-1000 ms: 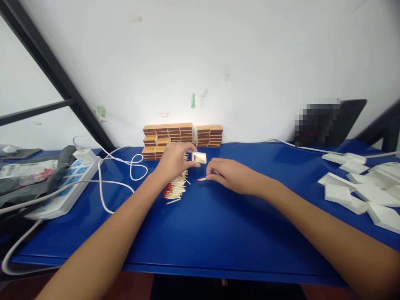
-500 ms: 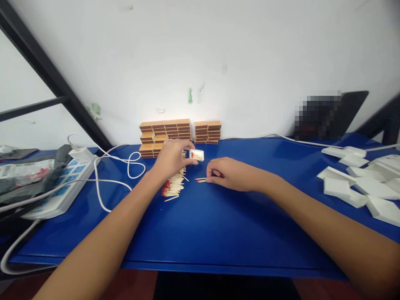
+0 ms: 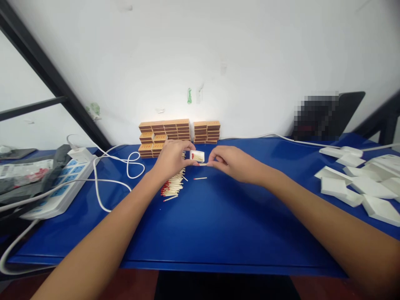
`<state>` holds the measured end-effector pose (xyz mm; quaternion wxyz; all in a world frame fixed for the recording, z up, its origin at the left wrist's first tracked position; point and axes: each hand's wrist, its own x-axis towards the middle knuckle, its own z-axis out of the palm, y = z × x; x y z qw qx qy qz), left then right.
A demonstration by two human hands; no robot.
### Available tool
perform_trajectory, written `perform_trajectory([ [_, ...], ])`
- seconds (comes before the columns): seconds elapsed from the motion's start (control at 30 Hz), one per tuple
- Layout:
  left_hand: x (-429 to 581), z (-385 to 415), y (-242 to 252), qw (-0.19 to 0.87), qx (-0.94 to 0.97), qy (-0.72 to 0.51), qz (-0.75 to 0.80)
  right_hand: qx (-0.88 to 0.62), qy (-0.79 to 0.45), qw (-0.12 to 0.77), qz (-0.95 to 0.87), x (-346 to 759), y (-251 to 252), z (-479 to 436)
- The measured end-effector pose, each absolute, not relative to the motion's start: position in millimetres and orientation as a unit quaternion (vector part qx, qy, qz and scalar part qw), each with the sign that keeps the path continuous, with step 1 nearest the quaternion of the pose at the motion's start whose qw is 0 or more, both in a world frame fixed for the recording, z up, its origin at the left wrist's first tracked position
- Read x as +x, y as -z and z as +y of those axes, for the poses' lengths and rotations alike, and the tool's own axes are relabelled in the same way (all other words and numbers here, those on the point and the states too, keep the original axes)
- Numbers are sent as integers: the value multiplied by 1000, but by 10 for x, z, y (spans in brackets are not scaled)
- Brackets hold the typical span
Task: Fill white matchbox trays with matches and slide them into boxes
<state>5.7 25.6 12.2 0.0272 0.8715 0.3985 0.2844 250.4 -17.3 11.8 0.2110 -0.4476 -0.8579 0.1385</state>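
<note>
My left hand point(image 3: 173, 157) grips the left end of a small white matchbox tray point(image 3: 201, 153), thumb in front and fingers behind. Several red-tipped matches point(image 3: 198, 157) lie inside the tray. Pinched in my right hand point(image 3: 233, 162) is a match point(image 3: 203, 164), held level just in front of the tray's near wall. One loose match point(image 3: 200, 178) lies on the blue table below it. Beside and partly under my left wrist spreads a pile of matches point(image 3: 173, 186), red heads mostly to the left.
Stacked matchboxes point(image 3: 164, 130) stand against the wall, with a smaller stack point(image 3: 206, 131) to their right. White empty trays point(image 3: 359, 183) are heaped at the right. A power strip point(image 3: 70, 177) and white cables point(image 3: 97, 183) lie left on the blue table point(image 3: 218, 233).
My right hand has moved up and away from the table toward the tray, carrying a match. One match stays on the table where two lay. My left hand keeps its hold.
</note>
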Motion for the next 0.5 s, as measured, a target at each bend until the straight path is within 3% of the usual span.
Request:
perform_trajectory([
  [0.1,106,211,-104,81,868,-308,381,-492,-87,261,-826,2529,-104,-130],
  [0.27,185,120,-93,165,858,-349,340,-515,-46,254,-817,2485,-32,-142],
  [0.5,190,129,-99,179,854,-357,333,-489,-38,294,-820,2478,0,-133],
])
